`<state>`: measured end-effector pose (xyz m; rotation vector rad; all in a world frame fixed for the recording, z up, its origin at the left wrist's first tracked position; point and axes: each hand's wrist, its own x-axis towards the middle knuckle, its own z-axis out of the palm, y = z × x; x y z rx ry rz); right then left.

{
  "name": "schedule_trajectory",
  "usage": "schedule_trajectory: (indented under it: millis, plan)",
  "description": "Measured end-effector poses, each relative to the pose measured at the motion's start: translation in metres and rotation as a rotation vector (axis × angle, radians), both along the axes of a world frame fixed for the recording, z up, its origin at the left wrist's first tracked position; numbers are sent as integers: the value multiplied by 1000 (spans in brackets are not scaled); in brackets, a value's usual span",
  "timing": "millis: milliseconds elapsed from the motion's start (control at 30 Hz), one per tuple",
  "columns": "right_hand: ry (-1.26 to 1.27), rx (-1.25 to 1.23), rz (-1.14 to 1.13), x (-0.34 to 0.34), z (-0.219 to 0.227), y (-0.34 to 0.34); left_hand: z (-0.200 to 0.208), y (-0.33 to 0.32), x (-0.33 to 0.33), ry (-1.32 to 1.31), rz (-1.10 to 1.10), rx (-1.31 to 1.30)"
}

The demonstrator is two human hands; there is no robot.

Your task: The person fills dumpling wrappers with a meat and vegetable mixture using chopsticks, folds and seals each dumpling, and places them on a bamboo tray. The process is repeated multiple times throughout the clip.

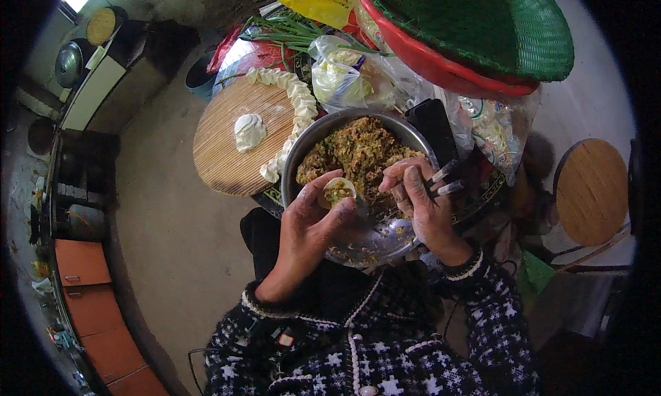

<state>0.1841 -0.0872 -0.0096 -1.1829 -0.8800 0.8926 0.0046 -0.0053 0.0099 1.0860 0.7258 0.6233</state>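
My left hand (310, 207) holds a round dumpling wrapper (324, 198) between thumb and fingers, over the left side of a steel bowl. Chopped filling (339, 192) lies in the wrapper, which is still unsealed. The bowl (288, 163) is heaped with brown-green minced filling (361, 145). Over its right side my right hand (428, 207) is curled, fingers drawn in. Dark stick-like utensils (444, 179) with pale ends jut from behind this hand; the rest of them is hidden by it.
Left of the bowl, a round slatted board (217, 155) bears a stack of wrappers (249, 132) and a curved row of overlapping wrappers (301, 100). A dark phone (432, 127) leans by the bowl's rim. Behind are bagged cabbage (341, 76), green onions (292, 35) and a green basket (544, 31) in a red one.
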Motion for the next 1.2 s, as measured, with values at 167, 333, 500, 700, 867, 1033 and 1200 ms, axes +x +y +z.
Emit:
schedule_trajectory:
  millis: [167, 333, 500, 700, 867, 1033, 1200]
  plan:
    - [-55, 46, 37, -4, -4, 5, 1, -1, 4, -111, 0, -10]
    - [-55, 39, 41, -4, -5, 5, -5, 4, -2, -27, -70, 23]
    - [-30, -5, 39, -3, -5, 5, -8, 7, -1, 65, -42, 126]
    - [-111, -58, 121, -9, -13, 16, -3, 6, 1, -101, -97, 40]
    - [-34, -92, 179, -11, -12, 15, 3, 7, 3, -111, -183, 98]
    - [-82, -63, 133, -12, -10, 16, 1, 2, 5, -129, -163, 101]
    - [-98, -24, 113, -11, -11, 15, -2, 0, 5, -55, -62, 144]
